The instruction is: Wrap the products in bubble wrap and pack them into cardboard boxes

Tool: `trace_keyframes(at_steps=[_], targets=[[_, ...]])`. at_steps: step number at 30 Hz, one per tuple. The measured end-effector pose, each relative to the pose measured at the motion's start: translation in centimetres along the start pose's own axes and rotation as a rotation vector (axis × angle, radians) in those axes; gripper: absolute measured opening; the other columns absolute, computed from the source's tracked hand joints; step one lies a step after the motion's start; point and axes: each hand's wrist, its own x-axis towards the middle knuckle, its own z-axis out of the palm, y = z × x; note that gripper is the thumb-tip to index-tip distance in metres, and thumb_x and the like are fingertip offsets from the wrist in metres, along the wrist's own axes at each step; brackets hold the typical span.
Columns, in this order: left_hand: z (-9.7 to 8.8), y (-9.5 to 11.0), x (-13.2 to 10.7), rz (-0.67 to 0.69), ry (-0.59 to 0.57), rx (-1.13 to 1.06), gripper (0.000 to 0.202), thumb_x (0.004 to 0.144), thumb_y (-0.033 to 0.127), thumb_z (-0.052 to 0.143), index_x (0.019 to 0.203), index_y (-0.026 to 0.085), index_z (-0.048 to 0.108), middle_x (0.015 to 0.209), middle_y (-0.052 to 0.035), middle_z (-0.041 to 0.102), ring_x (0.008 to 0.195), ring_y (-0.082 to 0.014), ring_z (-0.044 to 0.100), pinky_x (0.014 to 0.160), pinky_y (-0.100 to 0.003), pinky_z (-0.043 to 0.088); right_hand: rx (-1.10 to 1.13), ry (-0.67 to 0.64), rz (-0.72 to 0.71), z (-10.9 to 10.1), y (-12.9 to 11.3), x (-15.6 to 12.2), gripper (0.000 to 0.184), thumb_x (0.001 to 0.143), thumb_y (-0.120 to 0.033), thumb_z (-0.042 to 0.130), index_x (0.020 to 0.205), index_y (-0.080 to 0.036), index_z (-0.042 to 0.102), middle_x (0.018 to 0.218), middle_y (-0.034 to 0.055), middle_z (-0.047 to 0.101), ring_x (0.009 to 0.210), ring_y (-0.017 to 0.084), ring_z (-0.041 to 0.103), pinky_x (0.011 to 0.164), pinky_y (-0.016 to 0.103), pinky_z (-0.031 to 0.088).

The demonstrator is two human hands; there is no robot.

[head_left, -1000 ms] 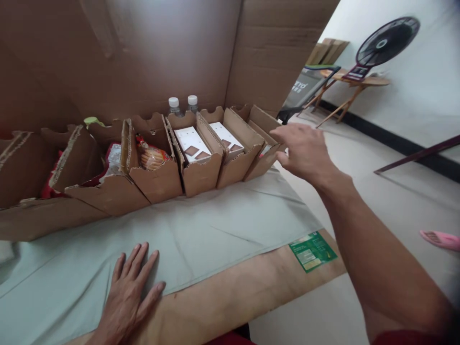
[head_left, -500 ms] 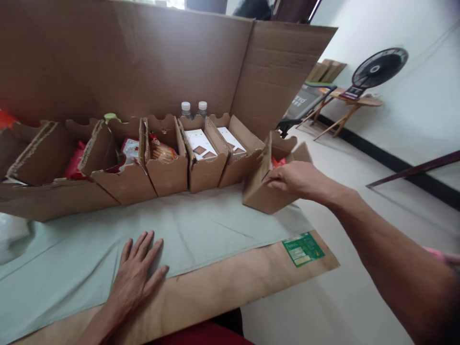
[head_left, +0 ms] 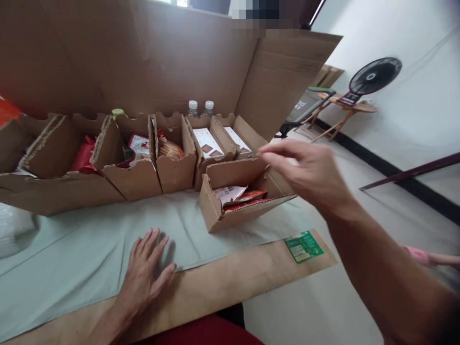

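My left hand lies palm down with fingers spread, at the front edge of the light green cloth and the wooden board. It holds nothing. My right hand is at the back right corner of a small open cardboard box, thumb and fingers pinched together there. The exact contact is partly hidden. This box sits at an angle on the cloth, in front of the row's right end. Inside it are red packets and a white packet.
Several cardboard bins stand in a row, holding packets and white boxes. Behind them rise two capped bottles and a tall cardboard panel. A fan stands on a wooden table at right.
The small cardboard box has moved left and forward, turning so its long side faces me and its packets show. My right hand has risen slightly. My left hand stays spread on the cloth.
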Motion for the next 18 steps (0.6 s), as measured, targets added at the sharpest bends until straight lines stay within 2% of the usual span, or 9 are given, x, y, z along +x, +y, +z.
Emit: trace_keyframes(at_steps=[3,4,5,6,9,11,13,15,18], targets=[[-0.3,2.1,1.7,-0.048,-0.035,-0.18,0.059,0.101,0.041,0.056,0.158,0.03,0.041,0.164,-0.0146,0.045,0.152,-0.0377,0.042,0.119,-0.063,0.04,0.144,0.426,0.194,-2.7,5.9,-4.1,0.012,0.09,-0.037,0.073,0.099,-0.03,0.078,0.113,0.0028,0.078,0.108,0.025,0.07,0.101,0.043,0.052],[-0.3,2.9,2.6,-0.066,-0.065,-0.258,0.062,0.101,0.041,0.056,0.16,0.032,0.037,0.165,-0.0136,0.044,0.152,-0.0366,0.043,0.118,-0.061,0.043,0.231,0.54,0.304,-2.9,8.3,-5.4,0.011,0.088,-0.04,0.075,0.095,-0.032,0.078,0.114,0.0025,0.077,0.108,0.026,0.07,0.099,0.044,0.052],[0.0,3.7,3.6,-0.089,-0.1,-0.338,0.066,0.101,0.041,0.057,0.162,0.033,0.033,0.166,-0.0132,0.043,0.151,-0.0357,0.044,0.118,-0.058,0.045,0.332,0.568,0.44,-2.5,10.5,-6.7,0.014,0.084,-0.044,0.076,0.091,-0.032,0.077,0.113,0.0032,0.077,0.105,0.026,0.069,0.093,0.043,0.053],[0.4,4.5,4.8,-0.11,-0.136,-0.416,0.07,0.101,0.042,0.057,0.164,0.032,0.029,0.167,-0.0135,0.041,0.152,-0.0353,0.044,0.118,-0.057,0.046,0.444,0.54,0.56,-1.7,12.4,-7.8,0.02,0.079,-0.049,0.079,0.087,-0.03,0.077,0.111,0.005,0.077,0.102,0.026,0.069,0.086,0.041,0.054],[2.6,6.4,8.4,-0.149,-0.181,-0.592,0.084,0.097,0.044,0.062,0.167,0.028,0.019,0.17,-0.0161,0.035,0.154,-0.0371,0.04,0.121,-0.059,0.042,0.603,0.409,0.688,2.7,15.7,-10.5,0.042,0.072,-0.066,0.074,0.084,-0.025,0.073,0.099,0.0089,0.078,0.09,0.028,0.071,0.07,0.04,0.054],[4.2,7.0,10.4,-0.167,-0.123,-0.651,0.089,0.094,0.044,0.065,0.167,0.026,0.017,0.171,-0.0174,0.032,0.155,-0.0385,0.037,0.123,-0.061,0.038,0.697,0.351,0.712,5.9,15.9,-11.4,0.051,0.074,-0.074,0.068,0.09,-0.026,0.073,0.104,0.0074,0.079,0.097,0.028,0.072,0.073,0.04,0.055],[5.2,7.0,11.9,-0.2,-0.053,-0.676,0.088,0.093,0.041,0.066,0.166,0.026,0.02,0.169,-0.0174,0.035,0.154,-0.0385,0.038,0.123,-0.062,0.037,0.813,0.322,0.715,8.2,15.3,-11.8,0.056,0.079,-0.079,0.061,0.101,-0.029,0.074,0.116,0.005,0.078,0.11,0.028,0.07,0.08,0.039,0.055],[5.5,6.5,12.7,-0.243,-0.006,-0.686,0.083,0.093,0.039,0.065,0.165,0.027,0.024,0.164,-0.0164,0.044,0.151,-0.0375,0.043,0.12,-0.061,0.041,0.922,0.297,0.702,9.6,14.6,-11.8,0.058,0.082,-0.081,0.059,0.107,-0.031,0.074,0.124,0.0036,0.076,0.119,0.027,0.067,0.085,0.039,0.055],[5.2,5.4,13.3,-0.278,0.019,-0.694,0.079,0.094,0.037,0.063,0.163,0.03,0.027,0.155,-0.0141,0.054,0.145,-0.0356,0.05,0.116,-0.058,0.046,0.999,0.294,0.683,10.4,14.4,-11.6,0.056,0.08,-0.08,0.064,0.106,-0.031,0.075,0.123,0.0033,0.077,0.118,0.027,0.066,0.088,0.04,0.054]])
